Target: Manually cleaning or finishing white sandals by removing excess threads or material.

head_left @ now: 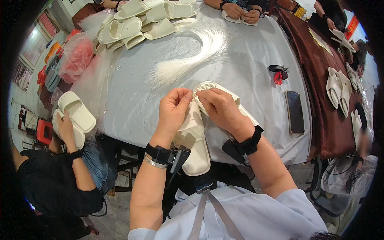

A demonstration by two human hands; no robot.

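Head view: at the table's (248,60) near edge, the left hand (173,110) and right hand (222,108) both pinch the top of a cream slipper (197,144), fingers closed on it. A second slipper (216,90) lies under the right hand. White fibres (192,56) lie mid-table; a phone (295,111) lies toward the right edge.
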